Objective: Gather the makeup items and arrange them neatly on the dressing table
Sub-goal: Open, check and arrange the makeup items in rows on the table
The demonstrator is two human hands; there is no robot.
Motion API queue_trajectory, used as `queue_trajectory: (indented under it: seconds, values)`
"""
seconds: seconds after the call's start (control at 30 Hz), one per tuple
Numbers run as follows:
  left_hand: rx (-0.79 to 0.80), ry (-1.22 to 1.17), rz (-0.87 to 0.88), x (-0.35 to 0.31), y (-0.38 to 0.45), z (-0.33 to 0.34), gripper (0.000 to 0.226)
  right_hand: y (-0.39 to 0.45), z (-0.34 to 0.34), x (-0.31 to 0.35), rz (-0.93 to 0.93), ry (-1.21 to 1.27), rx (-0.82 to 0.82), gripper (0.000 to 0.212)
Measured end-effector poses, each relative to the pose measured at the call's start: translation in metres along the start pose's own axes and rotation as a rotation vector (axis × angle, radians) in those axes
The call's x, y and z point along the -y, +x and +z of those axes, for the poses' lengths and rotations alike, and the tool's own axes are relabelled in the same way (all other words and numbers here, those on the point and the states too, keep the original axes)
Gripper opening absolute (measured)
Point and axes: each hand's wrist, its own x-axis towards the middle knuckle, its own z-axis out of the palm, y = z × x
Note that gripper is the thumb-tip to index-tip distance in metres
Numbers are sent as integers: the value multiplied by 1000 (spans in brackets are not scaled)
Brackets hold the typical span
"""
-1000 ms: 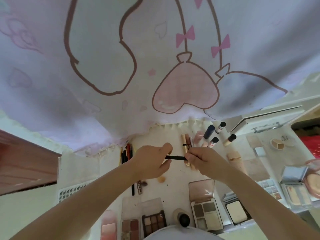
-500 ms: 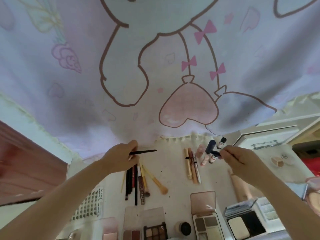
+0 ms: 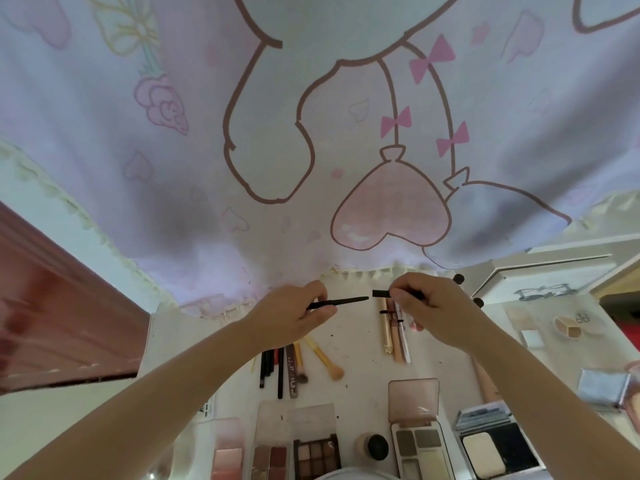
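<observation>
1. The left hand (image 3: 294, 315) pinches a thin black pencil-like stick (image 3: 337, 302) between thumb and fingers, its tip pointing toward the other hand. The right hand (image 3: 429, 306) pinches a short black cap (image 3: 381, 293). The two parts are held above the back of the white worktop (image 3: 356, 344), just apart and not yet joined.
2. Done, as far as can be judged: a row of dark pencils and yellow-handled brushes (image 3: 287, 368) lies side by side left of the worktop's middle, and a bundle of slim pale tubes (image 3: 394, 334) lies parallel near the back edge, under the right hand.
3. Along the front edge, open eyeshadow palettes (image 3: 317, 457) and a pink-lidded compact with grey-green pans (image 3: 415, 445) sit in a fairly even line, with a white powder compact in a black case (image 3: 485, 452) beside them.
4. Left to do, in my judgement: fit the cap on the stick and lay it with the dark pencils.
5. Toward the right edge, a round tan three-part pot (image 3: 568, 329) and a silvery-blue case (image 3: 602, 386) look looser and may need straightening. Some of that side is cut off from view.
</observation>
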Motion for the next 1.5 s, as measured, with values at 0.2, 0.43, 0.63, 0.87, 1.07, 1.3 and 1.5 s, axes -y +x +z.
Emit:
queue_trajectory:
  seconds: [0.2,0.43,0.63,0.87,1.07,1.3,1.5]
  values:
    - [-5,4,21,-8,-3,3,14,1,5,-3,16,-45,62,29]
    - [36,-143,73,-15,0,19,21,10,14,-3,-21,22,99,13]
    - [-80,-444,-61,-12,9,43,25,15,20,-22,62,141,63,27]
    - [9,-708,-448,7,37,93,22,6,25,-104,348,-314,229,27]
    - [139,-484,-599,14,79,130,41,9,57,-160,580,-554,472,33]
    - [327,-393,-665,5,114,153,41,30,75,-173,651,-560,520,35]
    - [325,-378,-668,2,125,161,42,43,68,-183,691,-555,557,31]
